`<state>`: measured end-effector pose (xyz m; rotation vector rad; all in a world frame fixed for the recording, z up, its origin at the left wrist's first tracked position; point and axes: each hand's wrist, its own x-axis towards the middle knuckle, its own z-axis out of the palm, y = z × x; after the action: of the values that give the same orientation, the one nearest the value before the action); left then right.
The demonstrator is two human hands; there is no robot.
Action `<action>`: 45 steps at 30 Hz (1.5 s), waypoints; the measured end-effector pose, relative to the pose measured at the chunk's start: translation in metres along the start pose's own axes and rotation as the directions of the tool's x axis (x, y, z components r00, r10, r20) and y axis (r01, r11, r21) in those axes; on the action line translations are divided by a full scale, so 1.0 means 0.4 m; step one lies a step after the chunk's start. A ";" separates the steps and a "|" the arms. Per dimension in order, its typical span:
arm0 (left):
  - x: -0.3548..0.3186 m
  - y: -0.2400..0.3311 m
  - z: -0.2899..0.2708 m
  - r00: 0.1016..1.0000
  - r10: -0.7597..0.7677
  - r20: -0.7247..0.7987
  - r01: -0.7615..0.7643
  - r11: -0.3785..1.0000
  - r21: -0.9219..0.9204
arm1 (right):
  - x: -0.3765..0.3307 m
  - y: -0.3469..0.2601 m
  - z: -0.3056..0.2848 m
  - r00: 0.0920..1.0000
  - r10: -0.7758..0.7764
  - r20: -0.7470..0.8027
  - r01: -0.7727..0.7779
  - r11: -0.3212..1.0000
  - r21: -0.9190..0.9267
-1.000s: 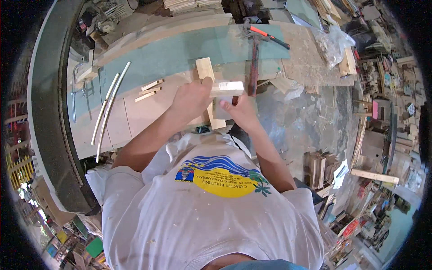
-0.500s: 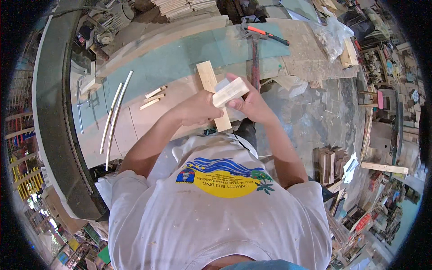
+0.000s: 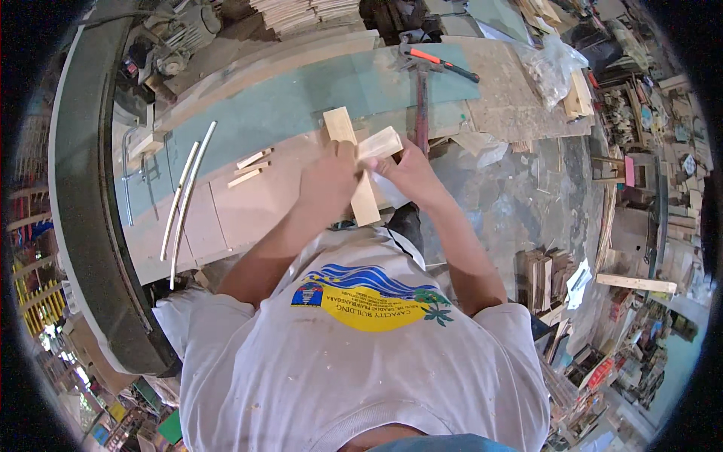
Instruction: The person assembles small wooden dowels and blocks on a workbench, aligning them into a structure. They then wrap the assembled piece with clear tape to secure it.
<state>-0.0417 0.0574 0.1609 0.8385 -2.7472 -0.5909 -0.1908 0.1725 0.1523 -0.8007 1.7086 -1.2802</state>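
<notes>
A short pale wooden block (image 3: 382,144) is held tilted between my two hands above the bench. My right hand (image 3: 410,175) is closed around its right end, thumb along the near side. At the block's left end, my left hand (image 3: 329,177) is closed with fingers curled over; its fingertips are partly hidden. Below them a longer flat wooden board (image 3: 367,205) lies slantwise, reaching toward my shirt. A thin pale sheet (image 3: 391,193) shows under my right hand. Several short wooden sticks (image 3: 249,167) lie left of my left hand.
Two long pale strips (image 3: 187,197) rest on the bench at left, beside a metal clamp (image 3: 127,177). A red-handled clamp bar (image 3: 422,113) and an orange-black hammer (image 3: 440,63) lie at the far side. Plastic wrap (image 3: 553,68) sits far right. A dark machine bed (image 3: 90,188) borders the left.
My left hand has turned, its fingers now raised and curled at the block's end. The pale sheet has moved from beyond the block to below my right hand. The whole view has shifted slightly.
</notes>
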 end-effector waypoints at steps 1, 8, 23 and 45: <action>0.011 -0.021 0.013 0.999 -0.021 0.036 0.021 1.000 -0.003 | -0.004 -0.004 0.011 0.999 -0.050 -0.013 0.049 0.994 -0.096; 0.043 -0.013 -0.064 0.908 -0.075 0.412 0.207 0.936 -0.286 | -0.021 0.024 -0.020 0.997 0.032 0.071 -0.019 0.984 -0.179; 0.052 -0.057 -0.001 0.538 0.286 0.793 0.575 0.564 -0.593 | -0.027 0.003 -0.085 0.959 0.074 0.273 -0.081 0.997 0.014; -0.031 -0.022 0.027 0.854 0.050 0.517 0.450 0.426 -0.785 | -0.020 0.025 -0.048 0.980 0.013 0.199 0.018 0.988 -0.156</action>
<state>-0.0308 0.0612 0.1466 0.7703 -2.0297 -2.3136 -0.2045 0.1902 0.1469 -0.9894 1.6597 -1.0379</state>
